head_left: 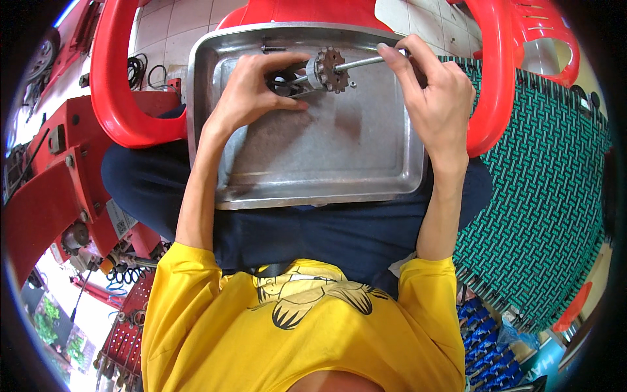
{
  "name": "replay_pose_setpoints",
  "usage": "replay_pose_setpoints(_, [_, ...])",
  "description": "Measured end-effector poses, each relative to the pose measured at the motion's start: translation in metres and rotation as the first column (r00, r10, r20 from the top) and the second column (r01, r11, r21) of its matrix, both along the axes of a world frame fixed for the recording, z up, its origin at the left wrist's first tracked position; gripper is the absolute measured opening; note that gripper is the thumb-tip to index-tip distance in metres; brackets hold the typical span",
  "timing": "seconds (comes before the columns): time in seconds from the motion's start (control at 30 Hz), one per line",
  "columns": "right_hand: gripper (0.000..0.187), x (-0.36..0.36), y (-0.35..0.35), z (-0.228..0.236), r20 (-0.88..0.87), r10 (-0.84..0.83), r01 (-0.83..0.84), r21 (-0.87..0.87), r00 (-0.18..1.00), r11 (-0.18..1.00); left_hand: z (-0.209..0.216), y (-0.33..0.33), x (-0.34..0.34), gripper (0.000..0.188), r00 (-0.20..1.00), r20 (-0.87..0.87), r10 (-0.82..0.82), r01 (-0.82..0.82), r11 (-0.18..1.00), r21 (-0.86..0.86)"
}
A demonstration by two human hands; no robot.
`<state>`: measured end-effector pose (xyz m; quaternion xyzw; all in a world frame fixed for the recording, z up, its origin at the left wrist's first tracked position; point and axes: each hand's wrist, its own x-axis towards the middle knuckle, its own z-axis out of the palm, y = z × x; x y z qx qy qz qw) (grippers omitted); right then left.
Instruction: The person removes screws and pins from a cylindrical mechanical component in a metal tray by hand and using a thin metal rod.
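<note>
My left hand is closed around a dark metal part over the left half of a steel tray. From that part's right end sticks out a brown toothed sprocket with a silver collar. A straight silver rod meets the sprocket's centre and slopes up to the right. My right hand pinches the rod's outer end between thumb and fingers, hiding its tip. In the tray lie a dark bolt near the far rim and a small nut beneath the rod.
The tray rests on my crossed legs before a red plastic chair. Red machinery stands close on my left, with black cable on the tiled floor. To my right is a green and black woven surface.
</note>
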<state>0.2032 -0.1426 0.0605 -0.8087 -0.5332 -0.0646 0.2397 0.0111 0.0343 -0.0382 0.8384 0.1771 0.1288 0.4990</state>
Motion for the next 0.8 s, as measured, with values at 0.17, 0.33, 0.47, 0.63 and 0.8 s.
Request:
replay_pose_setpoints(0.17, [0.023,0.004,0.005,-0.012,0.128,0.076,-0.097,0.17,0.989,0.981,-0.002,0.0,-0.003,0.071,0.999,-0.035,0.012,-0.016,0.995,-0.097])
replay_pose_setpoints(0.33, [0.019,0.007,0.007,-0.013,-0.205,0.055,0.034,0.408,0.977,0.912,0.015,0.002,-0.006,0.064,1.0,0.005,0.03,-0.027,0.95,-0.312])
replay_pose_setpoints(0.47, [0.018,0.011,0.008,-0.012,-0.146,-0.014,0.043,0.197,0.989,0.98,0.019,0.008,-0.012,0.07,0.994,0.012,0.108,-0.087,0.855,-0.511])
replay_pose_setpoints(0.63, [0.026,0.005,0.006,-0.031,-0.103,0.105,-0.123,-0.187,0.989,0.975,0.026,0.003,-0.01,0.056,0.992,0.061,0.115,-0.053,0.785,-0.617])
replay_pose_setpoints(0.8, [0.037,-0.003,0.011,-0.067,-0.167,0.301,-0.335,-0.252,0.939,0.908,0.026,-0.014,-0.01,0.065,0.991,0.037,0.132,-0.069,0.713,-0.698])
